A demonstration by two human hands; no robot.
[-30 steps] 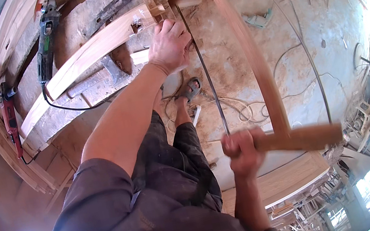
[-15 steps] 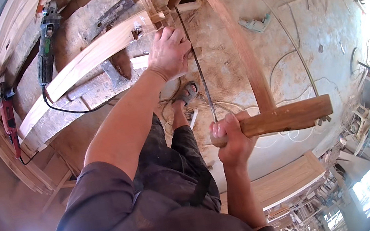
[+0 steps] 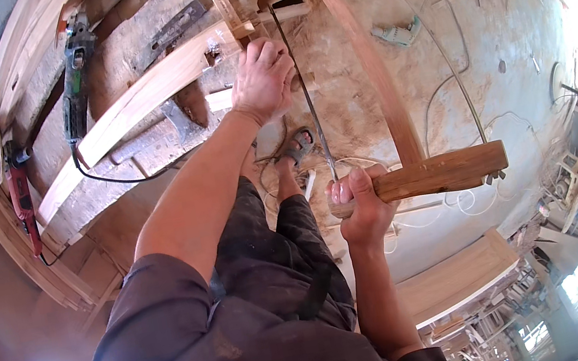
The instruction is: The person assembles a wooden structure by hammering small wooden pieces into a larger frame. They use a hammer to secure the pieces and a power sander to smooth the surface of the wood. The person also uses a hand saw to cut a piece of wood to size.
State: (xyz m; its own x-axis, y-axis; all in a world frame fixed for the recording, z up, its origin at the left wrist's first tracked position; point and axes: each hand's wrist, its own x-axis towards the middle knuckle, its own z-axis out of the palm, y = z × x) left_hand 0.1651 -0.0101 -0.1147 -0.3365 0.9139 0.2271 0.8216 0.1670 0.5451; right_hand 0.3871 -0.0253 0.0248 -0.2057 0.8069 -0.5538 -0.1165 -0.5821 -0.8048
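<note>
My right hand (image 3: 363, 198) is wrapped round the near end of a wooden frame saw (image 3: 450, 172), beside the blade's lower end. The saw's narrow dark blade (image 3: 310, 103) runs away from me, just right of my left hand (image 3: 262, 81). That left hand is closed at the right end of a pale wooden board (image 3: 136, 103) with a mortise cut near its end. My fingers hide the spot where they meet the wood. Whether the blade touches the wood, I cannot tell. A long wooden bar (image 3: 365, 51) forms the saw's middle, and a thin tension rod (image 3: 423, 18) its far side.
A worn workbench (image 3: 152, 150) carries an axe head (image 3: 180, 118), a dark angle grinder (image 3: 76, 79) and more boards. A red power tool (image 3: 20, 189) lies at the left. A green drill (image 3: 398, 33) and cables lie on the floor. A wooden panel (image 3: 461, 278) is at the lower right.
The saw and my right hand have shifted slightly away from me. My left hand stays at the board's end. The whole view has tilted a little.
</note>
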